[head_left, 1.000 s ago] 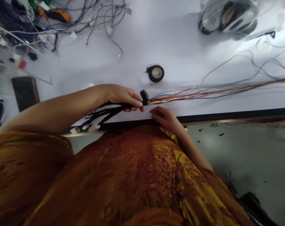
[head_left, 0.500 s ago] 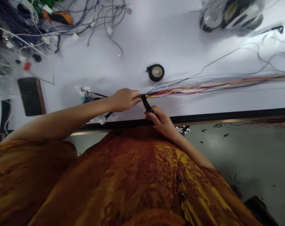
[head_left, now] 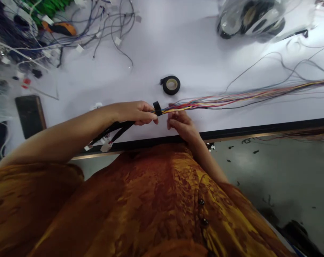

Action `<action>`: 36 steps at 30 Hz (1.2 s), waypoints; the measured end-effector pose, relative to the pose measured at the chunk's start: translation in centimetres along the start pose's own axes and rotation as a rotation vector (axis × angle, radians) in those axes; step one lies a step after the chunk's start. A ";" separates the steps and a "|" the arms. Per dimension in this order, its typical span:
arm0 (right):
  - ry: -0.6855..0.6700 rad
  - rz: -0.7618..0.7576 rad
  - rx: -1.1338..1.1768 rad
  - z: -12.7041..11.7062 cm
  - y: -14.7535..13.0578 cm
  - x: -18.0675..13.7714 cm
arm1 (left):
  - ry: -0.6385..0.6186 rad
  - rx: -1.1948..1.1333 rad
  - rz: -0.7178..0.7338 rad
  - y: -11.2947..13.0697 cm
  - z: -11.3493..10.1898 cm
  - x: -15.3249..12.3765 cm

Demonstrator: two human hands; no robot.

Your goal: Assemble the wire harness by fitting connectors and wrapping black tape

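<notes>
My left hand (head_left: 136, 112) is closed around the black-taped part of a wire bundle (head_left: 116, 127), at the point where the tape ends. A small black tape roll (head_left: 157, 108) sits on the bundle right at its fingertips. From there the loose coloured wires (head_left: 231, 98) run off to the right across the white table (head_left: 194, 60). Just right of the roll, my right hand (head_left: 181, 123) has its fingers curled up against these loose wires. The taped branches end in white connectors (head_left: 104, 146) near the table's front edge.
A second black tape roll (head_left: 171, 85) lies on the table behind my hands. Tangled wires and an orange tool (head_left: 61, 28) fill the back left. A dark phone (head_left: 30, 115) lies at the left. A clear bag of tape rolls (head_left: 251, 18) sits back right. The black table edge (head_left: 258, 129) runs beside grey floor.
Half a second ago my right hand pulled a tape strip down from the bundle. Now the roll is up against the bundle and that hand has risen to the wires.
</notes>
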State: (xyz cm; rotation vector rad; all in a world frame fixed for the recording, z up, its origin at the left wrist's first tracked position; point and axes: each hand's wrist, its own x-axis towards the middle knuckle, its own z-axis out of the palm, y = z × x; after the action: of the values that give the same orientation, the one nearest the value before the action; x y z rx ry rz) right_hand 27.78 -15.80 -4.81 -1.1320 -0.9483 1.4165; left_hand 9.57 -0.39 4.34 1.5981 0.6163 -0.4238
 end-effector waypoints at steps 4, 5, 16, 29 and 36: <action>-0.145 -0.105 -0.258 0.5 1.0 1.9 | -0.006 -0.003 0.018 0.3 0.2 -0.2; -0.110 -0.140 -0.344 0.3 0.8 1.4 | 0.042 0.031 0.008 0.1 0.4 -0.2; -0.088 -0.052 0.015 -0.6 -4.8 -0.2 | 0.309 0.432 0.076 -1.1 2.7 1.2; -0.005 0.001 -0.155 -2.2 -0.4 0.8 | -0.175 0.038 0.001 1.6 0.6 3.7; 0.112 0.081 -0.203 -3.8 -3.4 -4.0 | 0.336 0.606 -0.003 -0.2 4.3 3.7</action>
State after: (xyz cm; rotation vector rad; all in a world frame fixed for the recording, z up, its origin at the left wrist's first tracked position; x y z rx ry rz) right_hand 32.38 -19.37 -1.84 -1.3992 -0.9918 1.3279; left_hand 12.70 -4.15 1.41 2.2763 0.7903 -0.3642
